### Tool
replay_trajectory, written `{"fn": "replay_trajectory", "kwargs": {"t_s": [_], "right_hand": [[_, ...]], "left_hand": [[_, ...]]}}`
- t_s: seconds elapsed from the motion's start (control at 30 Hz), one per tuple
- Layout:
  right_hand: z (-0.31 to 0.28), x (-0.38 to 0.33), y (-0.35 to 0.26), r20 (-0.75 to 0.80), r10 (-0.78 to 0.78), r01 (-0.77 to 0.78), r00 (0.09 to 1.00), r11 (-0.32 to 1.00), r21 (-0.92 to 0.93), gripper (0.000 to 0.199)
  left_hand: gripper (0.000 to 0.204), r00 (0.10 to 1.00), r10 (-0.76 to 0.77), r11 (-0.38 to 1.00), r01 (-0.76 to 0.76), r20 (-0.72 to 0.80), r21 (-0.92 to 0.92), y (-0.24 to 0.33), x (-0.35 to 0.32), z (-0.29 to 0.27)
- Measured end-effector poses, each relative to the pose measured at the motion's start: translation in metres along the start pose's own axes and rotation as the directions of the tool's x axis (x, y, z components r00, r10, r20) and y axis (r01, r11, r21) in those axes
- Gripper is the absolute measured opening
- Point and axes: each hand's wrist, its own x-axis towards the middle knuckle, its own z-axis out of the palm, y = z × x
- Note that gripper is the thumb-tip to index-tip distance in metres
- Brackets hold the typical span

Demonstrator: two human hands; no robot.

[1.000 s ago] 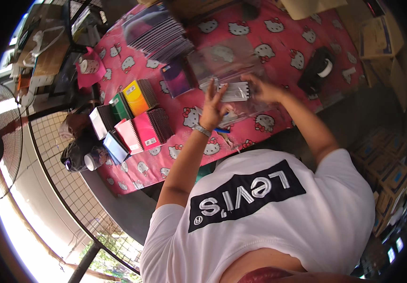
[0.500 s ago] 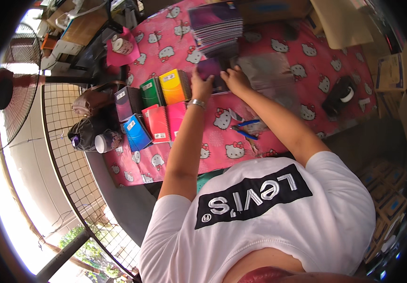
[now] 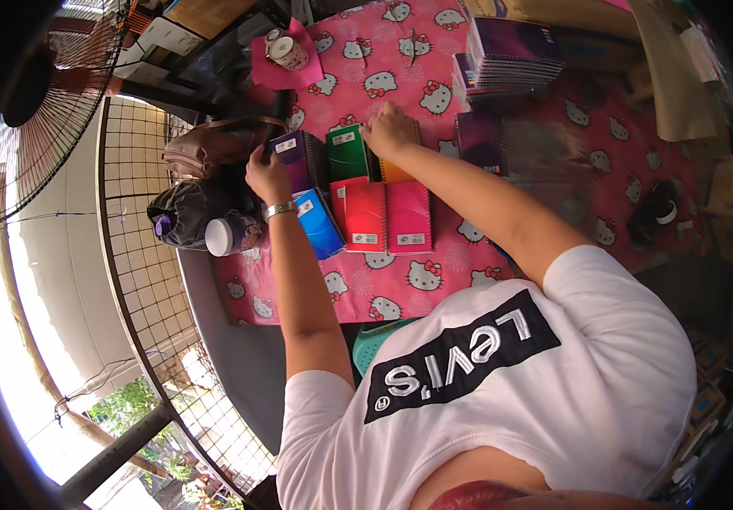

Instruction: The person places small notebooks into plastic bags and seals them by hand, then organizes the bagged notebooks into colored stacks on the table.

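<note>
My left hand (image 3: 268, 177) is at the left edge of a stack of purple spiral notebooks (image 3: 297, 163), its thumb and index finger apart. Over the upper part of the yellow notebooks (image 3: 396, 172) rests my right hand (image 3: 390, 134), its thumb spread toward the green notebooks (image 3: 348, 155) and nothing lifted in it. It hides most of the yellow covers. In the nearer row lie blue notebooks (image 3: 319, 225), red notebooks (image 3: 362, 217) and pink notebooks (image 3: 409, 217). Another purple notebook (image 3: 479, 143) lies to the right, below a tall notebook stack (image 3: 511, 51).
A pink patterned cloth (image 3: 426, 276) covers the table. Clear plastic sleeves (image 3: 545, 153) lie right of the notebooks. At the left are a white-lidded jar (image 3: 220, 236), a black bag (image 3: 181, 212), a brown bag (image 3: 200, 153) and a fan (image 3: 52, 102). A cup (image 3: 288, 53) stands far left.
Both hands have left the purple notebook near the tall stack and moved left to the coloured notebooks. The view has shifted left, and my right forearm now covers the pliers' place.
</note>
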Motion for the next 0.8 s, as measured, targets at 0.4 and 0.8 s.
{"fn": "replay_trajectory", "kwargs": {"t_s": [0.4,0.8], "right_hand": [[-0.005,0.005,-0.092,-0.148,-0.085,0.159,0.985,0.769,0.619,0.036],[0.061,-0.017,-0.150,0.098,0.270,-0.282,0.958,0.818,0.502,0.056]], "left_hand": [[0.046,0.875,-0.153,0.768,0.398,0.459,-0.503,-0.096,-0.013,-0.008],[0.051,0.809,-0.040,0.774,0.396,0.587,-0.494,-0.065,-0.005,-0.026]]}}
